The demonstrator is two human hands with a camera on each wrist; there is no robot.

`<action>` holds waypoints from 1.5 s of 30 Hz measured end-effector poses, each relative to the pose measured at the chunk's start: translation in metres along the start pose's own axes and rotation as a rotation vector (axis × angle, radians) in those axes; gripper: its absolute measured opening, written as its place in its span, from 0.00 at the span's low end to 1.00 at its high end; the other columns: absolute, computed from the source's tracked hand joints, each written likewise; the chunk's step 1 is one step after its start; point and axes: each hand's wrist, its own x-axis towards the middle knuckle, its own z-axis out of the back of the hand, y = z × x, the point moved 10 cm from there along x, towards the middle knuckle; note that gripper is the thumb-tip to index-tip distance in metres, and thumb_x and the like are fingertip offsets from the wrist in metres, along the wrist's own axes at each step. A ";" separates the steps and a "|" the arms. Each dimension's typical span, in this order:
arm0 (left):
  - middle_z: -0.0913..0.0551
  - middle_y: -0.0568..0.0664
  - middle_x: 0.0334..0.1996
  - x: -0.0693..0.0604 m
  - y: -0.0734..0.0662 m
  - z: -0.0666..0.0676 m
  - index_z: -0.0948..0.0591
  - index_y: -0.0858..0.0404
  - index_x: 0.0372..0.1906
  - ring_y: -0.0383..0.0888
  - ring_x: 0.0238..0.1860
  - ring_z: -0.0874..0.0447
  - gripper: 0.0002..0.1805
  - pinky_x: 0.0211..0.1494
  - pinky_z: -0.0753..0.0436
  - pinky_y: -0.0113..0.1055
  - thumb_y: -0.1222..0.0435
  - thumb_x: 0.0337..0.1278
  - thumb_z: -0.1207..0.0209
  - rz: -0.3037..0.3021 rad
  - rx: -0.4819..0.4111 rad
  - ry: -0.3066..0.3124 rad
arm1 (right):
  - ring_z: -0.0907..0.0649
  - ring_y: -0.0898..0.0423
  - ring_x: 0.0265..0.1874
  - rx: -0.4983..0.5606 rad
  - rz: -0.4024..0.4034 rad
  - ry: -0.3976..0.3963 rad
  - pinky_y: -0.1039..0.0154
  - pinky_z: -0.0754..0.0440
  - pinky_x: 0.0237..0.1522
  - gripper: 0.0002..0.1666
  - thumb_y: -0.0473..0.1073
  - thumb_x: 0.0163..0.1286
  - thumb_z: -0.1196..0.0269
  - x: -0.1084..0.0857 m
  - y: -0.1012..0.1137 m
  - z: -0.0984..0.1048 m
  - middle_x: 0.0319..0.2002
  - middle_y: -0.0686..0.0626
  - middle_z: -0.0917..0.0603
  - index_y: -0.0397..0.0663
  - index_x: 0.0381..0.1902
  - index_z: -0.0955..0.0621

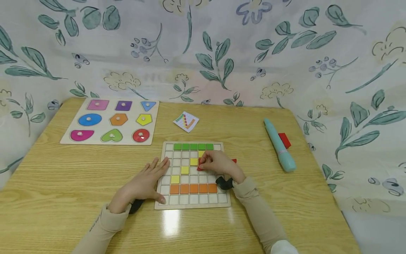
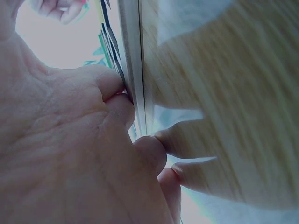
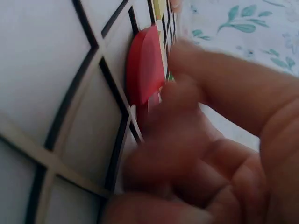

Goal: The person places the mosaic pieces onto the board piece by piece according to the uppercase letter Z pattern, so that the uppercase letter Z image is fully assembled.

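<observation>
A light wooden grid board (image 1: 226,203) holds green squares (image 1: 194,146) along its top, yellow squares (image 1: 185,170) on a diagonal, and a row of orange squares (image 1: 193,188) lower down. My left hand (image 1: 149,181) rests with spread fingers on the board's left edge. My right hand (image 1: 219,164) is over the middle of the grid, thumb and index finger pinching a small red piece (image 1: 199,168). In the right wrist view the red piece (image 3: 147,65) looks tilted against the board, with more red below it. The fingers there are blurred and partly cover it.
Another red piece (image 1: 234,161) shows at the board's right edge, partly behind my right hand. A knobbed shape puzzle (image 1: 74,125) lies at the back left, a small pattern card (image 1: 186,121) behind the board. On the right are a teal pen-like stick (image 1: 279,146) and a red block (image 1: 284,140).
</observation>
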 end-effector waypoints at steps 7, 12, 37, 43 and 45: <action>0.54 0.63 0.77 0.000 -0.002 0.002 0.50 0.69 0.75 0.69 0.76 0.64 0.69 0.75 0.58 0.66 0.49 0.27 0.23 0.000 0.006 0.000 | 0.27 0.63 0.23 -0.055 0.024 -0.020 0.72 0.30 0.28 0.06 0.41 0.62 0.31 0.000 0.010 -0.009 0.23 0.54 0.22 0.48 0.33 0.19; 0.54 0.63 0.77 0.000 -0.002 0.002 0.50 0.69 0.75 0.69 0.76 0.64 0.69 0.75 0.58 0.65 0.49 0.27 0.23 0.007 0.006 0.005 | 0.27 0.63 0.23 -0.076 0.052 -0.074 0.73 0.30 0.27 0.05 0.39 0.63 0.33 0.001 0.024 -0.016 0.23 0.53 0.21 0.47 0.30 0.19; 0.56 0.61 0.78 0.000 0.004 -0.002 0.51 0.68 0.76 0.67 0.77 0.67 0.70 0.75 0.61 0.64 0.48 0.27 0.23 0.019 -0.011 0.011 | 0.19 0.60 0.15 0.240 -0.096 0.011 0.71 0.24 0.18 0.07 0.41 0.70 0.39 -0.003 0.012 -0.031 0.20 0.49 0.17 0.42 0.32 0.22; 0.56 0.62 0.78 0.000 0.001 -0.001 0.51 0.68 0.76 0.68 0.76 0.66 0.70 0.75 0.60 0.65 0.48 0.27 0.24 0.016 -0.009 0.008 | 0.15 0.59 0.21 0.455 -0.134 0.138 0.65 0.14 0.26 0.11 0.39 0.73 0.44 -0.003 0.009 -0.038 0.28 0.42 0.14 0.35 0.43 0.20; 0.56 0.62 0.78 0.000 0.001 -0.001 0.51 0.68 0.76 0.68 0.76 0.66 0.70 0.75 0.60 0.65 0.48 0.27 0.24 0.015 -0.006 0.009 | 0.15 0.59 0.23 0.474 -0.130 0.152 0.64 0.13 0.29 0.13 0.39 0.74 0.45 -0.004 0.007 -0.035 0.30 0.41 0.13 0.34 0.47 0.20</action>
